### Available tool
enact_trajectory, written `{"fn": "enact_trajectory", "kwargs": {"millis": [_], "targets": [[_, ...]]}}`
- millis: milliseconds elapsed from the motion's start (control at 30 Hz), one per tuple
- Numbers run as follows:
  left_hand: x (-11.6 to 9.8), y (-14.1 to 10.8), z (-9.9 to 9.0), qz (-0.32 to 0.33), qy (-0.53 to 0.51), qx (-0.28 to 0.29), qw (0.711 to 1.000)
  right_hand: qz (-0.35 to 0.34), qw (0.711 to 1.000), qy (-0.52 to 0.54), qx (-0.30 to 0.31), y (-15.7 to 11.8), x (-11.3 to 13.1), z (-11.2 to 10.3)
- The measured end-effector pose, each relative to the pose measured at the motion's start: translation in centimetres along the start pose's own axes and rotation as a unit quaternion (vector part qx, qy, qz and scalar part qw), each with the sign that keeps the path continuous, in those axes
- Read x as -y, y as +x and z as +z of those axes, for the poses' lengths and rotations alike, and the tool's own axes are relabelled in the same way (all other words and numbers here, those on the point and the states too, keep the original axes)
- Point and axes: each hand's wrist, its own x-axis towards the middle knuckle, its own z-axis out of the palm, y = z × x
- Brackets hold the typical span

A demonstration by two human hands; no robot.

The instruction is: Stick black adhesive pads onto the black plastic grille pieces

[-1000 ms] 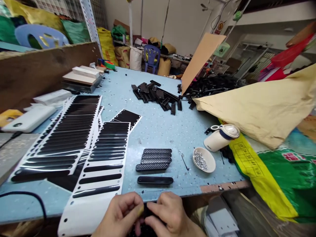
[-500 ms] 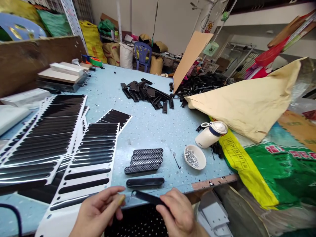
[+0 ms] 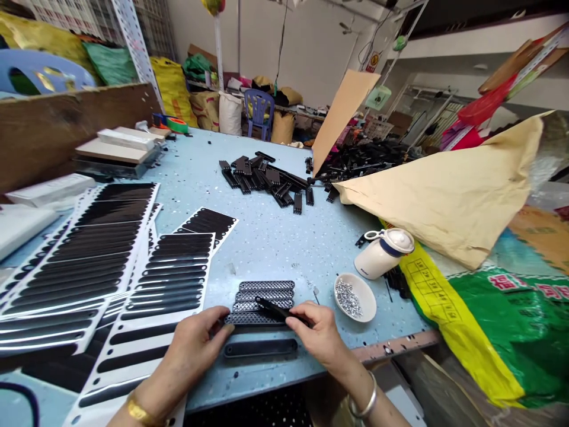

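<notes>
Several black strips with a lattice pattern (image 3: 255, 305) lie side by side near the table's front edge. My left hand (image 3: 198, 341) has its thumb and forefinger closed around the left end of the nearest lattice strip. In my right hand (image 3: 317, 332) a slim black strip (image 3: 271, 307) is pinched by its right end, slanting over the lattice strips. Whether it touches them I cannot tell. A smooth black strip with rounded ends (image 3: 260, 349) lies just in front of the row.
White sheets of black adhesive strips (image 3: 171, 267) spread over the left side. To the right stand a white bowl of small metal parts (image 3: 355, 298) and a white cup (image 3: 383, 255). Black pieces (image 3: 267, 178) are heaped farther back, beside cardboard (image 3: 344, 118) and brown paper (image 3: 444, 190).
Both hands have moved forward over the table. The right carried its black strip above the lattice row, while the left went from empty fingers to the row's left end.
</notes>
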Motion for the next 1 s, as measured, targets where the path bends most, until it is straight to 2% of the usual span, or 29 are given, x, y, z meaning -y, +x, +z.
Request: {"fn": "enact_trajectory", "kwargs": {"millis": [133,233,333,500,767,1000], "targets": [[-0.5,1.0,0.1,0.013,0.016,0.009,1.0,-0.013,1.0,-0.002,0.007,1.3,-0.3,0.5],[-0.9,1.0,0.4,0.027,0.01,0.012,1.0,-0.058,0.998,-0.001,0.034,1.6,-0.1,0.1],[-0.9,0.1,1.0,0.03,-0.042,0.028,0.998,-0.128,0.99,-0.036,0.054,1.2,0.1,-0.6],[-0.3,-1.1,1.5,-0.003,-0.147,-0.002,0.989,-0.204,0.974,-0.089,0.046,0.7,0.6,-1.3],[-0.5,-1.0,1.2,-0.012,-0.155,0.004,0.988,-0.202,0.968,-0.11,0.102,1.2,1.4,-0.5],[-0.8,-1.1,1.1,-0.014,-0.169,0.005,0.986,-0.188,0.967,-0.127,0.114,1.1,1.5,-0.6]]}}
